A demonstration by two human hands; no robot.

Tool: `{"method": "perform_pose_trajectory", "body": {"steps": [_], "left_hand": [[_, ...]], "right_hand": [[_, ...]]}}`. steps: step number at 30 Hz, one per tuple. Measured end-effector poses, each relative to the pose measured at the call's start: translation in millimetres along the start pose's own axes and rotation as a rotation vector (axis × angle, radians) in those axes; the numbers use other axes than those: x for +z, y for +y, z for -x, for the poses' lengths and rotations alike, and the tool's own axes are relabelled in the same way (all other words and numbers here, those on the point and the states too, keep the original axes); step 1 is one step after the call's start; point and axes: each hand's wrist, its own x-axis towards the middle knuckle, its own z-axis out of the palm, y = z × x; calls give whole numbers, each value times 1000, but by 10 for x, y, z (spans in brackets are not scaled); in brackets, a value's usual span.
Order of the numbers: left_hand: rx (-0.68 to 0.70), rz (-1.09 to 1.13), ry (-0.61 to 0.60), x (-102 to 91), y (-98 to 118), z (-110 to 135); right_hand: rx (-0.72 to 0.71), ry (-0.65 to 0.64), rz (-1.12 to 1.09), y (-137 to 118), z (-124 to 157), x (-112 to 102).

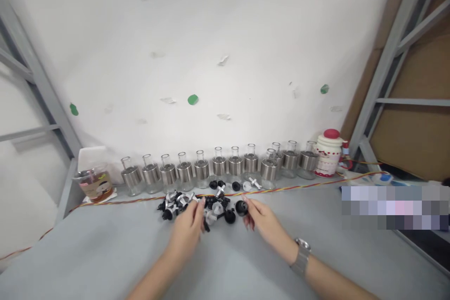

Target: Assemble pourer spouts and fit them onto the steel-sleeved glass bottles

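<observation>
A heap of small black and white caps and stoppers [197,205] lies on the grey table [105,248] in front of a row of several glass bottles with steel collars [218,168]. My left hand [188,229] reaches into the heap, fingers curled around a small piece I cannot make out. My right hand [262,220], a metal watch on its wrist, pinches a round black cap [241,207] at the heap's right edge.
A twisted red-and-yellow cable [298,187] runs across the table behind the heap. A plastic cup [93,183] stands at the far left, a white jar with a red lid [328,152] at the right. Grey shelving frames flank both sides.
</observation>
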Motion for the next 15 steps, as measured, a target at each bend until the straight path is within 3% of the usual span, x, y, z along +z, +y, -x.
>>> {"method": "perform_pose_trajectory", "body": {"steps": [2, 4, 8, 15], "left_hand": [[-23, -354, 28, -126, -25, -66], [-68, -550, -13, -179, -34, -83], [-32, -596, -47, -107, -12, -20], [5, -741, -122, -40, -33, 35]], "right_hand": [[49, -6, -159, -7, -61, -62], [98, -51, -353, -45, -70, -97], [83, -179, -606, -152, -3, -107], [85, -295, -704, -202, 17, -133]]}}
